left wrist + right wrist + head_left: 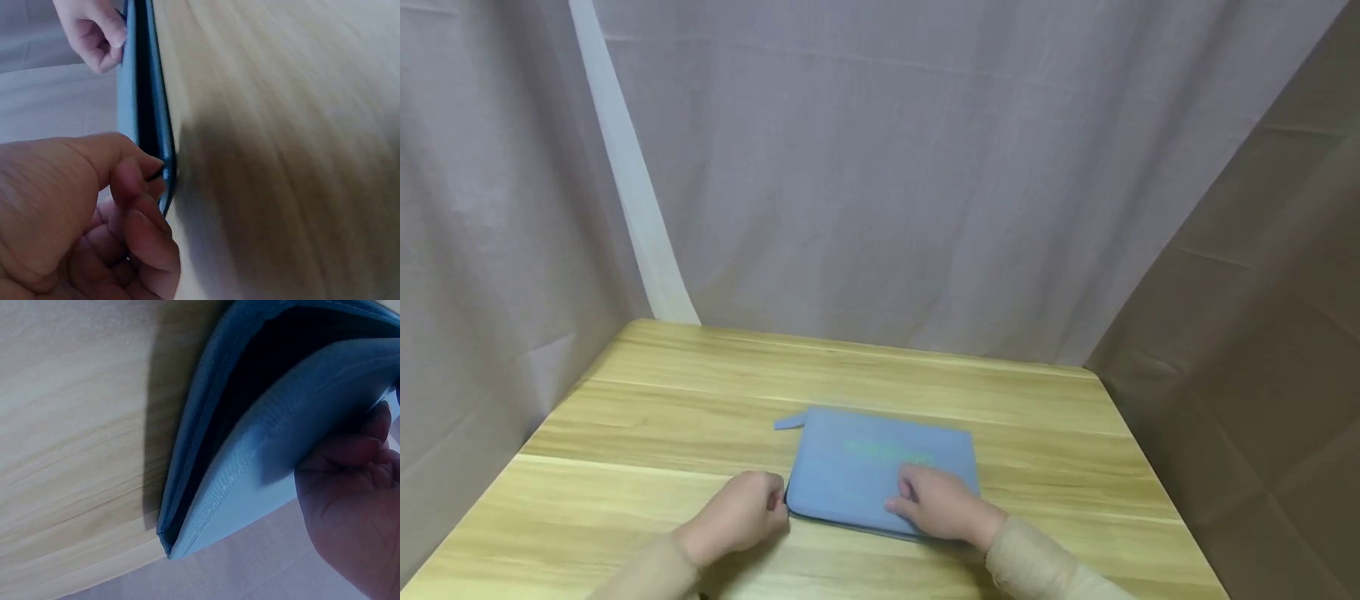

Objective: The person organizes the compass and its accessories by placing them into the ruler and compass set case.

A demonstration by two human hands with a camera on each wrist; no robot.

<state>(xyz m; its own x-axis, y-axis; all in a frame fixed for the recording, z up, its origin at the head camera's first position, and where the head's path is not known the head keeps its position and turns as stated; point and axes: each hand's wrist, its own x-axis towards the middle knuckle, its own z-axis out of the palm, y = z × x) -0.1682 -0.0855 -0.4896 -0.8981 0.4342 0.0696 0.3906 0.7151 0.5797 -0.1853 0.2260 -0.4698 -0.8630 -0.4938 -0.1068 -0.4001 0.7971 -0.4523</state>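
A blue zip pouch (842, 467) with green lettering on its top panel lies flat on the table. At its near left corner, my left hand (741, 512) pinches a small dark zipper pull (156, 175) between thumb and curled fingers. My right hand (943, 500) is on the top panel near the front edge, its curled fingers gripping the fabric. From the right wrist, the pouch (240, 494) is seen gaping along its unzipped side, its inside dark. That hand (356, 494) is at the raised panel, with its fingertips partly hidden.
The wooden table (662, 408) extends around the pouch on all sides. A short blue strap (789, 422) sticks out from the pouch's far left corner. Grey curtains (887, 183) hang behind and at both sides, with a pale strip (636, 183) at back left.
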